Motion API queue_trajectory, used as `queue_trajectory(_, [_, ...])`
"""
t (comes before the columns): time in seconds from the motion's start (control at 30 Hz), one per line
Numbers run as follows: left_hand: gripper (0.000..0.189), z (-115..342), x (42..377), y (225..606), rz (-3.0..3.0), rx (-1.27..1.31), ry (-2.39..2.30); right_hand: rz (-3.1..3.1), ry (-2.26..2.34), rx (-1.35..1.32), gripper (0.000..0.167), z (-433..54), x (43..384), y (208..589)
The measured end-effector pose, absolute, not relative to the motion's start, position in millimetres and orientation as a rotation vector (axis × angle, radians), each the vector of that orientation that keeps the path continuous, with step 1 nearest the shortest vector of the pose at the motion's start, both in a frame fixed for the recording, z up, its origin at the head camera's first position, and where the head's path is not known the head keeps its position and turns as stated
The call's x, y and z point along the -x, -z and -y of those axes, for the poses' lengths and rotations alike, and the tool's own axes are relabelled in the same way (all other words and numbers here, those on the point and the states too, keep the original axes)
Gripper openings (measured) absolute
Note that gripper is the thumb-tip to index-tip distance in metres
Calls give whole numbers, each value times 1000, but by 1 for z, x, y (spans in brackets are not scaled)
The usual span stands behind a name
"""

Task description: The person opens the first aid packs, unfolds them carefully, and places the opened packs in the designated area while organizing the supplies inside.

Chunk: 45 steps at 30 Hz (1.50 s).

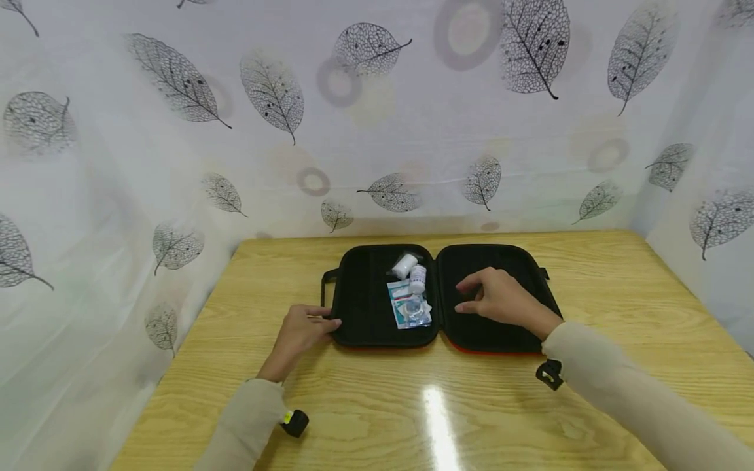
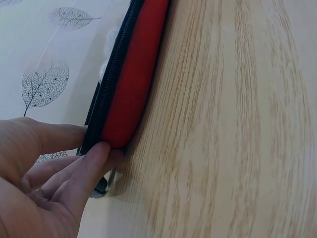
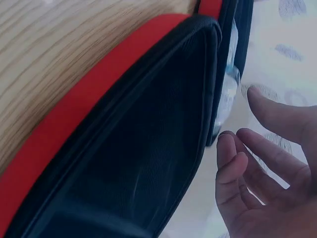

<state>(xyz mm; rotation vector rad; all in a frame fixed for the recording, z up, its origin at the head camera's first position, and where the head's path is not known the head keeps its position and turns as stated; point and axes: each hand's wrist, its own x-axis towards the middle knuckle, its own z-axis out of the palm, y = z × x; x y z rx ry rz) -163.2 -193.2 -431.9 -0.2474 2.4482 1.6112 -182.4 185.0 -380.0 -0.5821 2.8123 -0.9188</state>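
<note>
A red zip case with black lining (image 1: 356,294) lies unfolded on the table, its two halves side by side. My left hand (image 1: 299,333) holds the near left corner of the left half, fingers and thumb at the zipped edge (image 2: 106,94). Above the right half (image 1: 489,333) hovers my right hand (image 1: 501,297), thumb and fingertips apart with nothing between them. In the left half lie a small white bottle (image 1: 417,280), a white roll in clear wrap (image 1: 404,265), a teal-and-white packet (image 1: 398,292) and a clear plastic packet (image 1: 415,311).
The case rests on a wood-grain table (image 1: 365,405), toward its far edge. A black carry handle (image 1: 324,288) sticks out at the left side. A white leaf-print sheet (image 1: 377,131) hangs behind the table and along its sides.
</note>
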Motion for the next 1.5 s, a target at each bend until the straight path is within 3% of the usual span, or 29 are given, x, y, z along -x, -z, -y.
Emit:
queue_trajectory(0.87, [42, 195, 164, 434, -2415, 232, -1659, -2782, 849, 645, 49, -118, 198, 405])
queue_trajectory(1.5, [43, 196, 163, 435, -2431, 232, -1634, -2834, 812, 651, 41, -114, 197, 405])
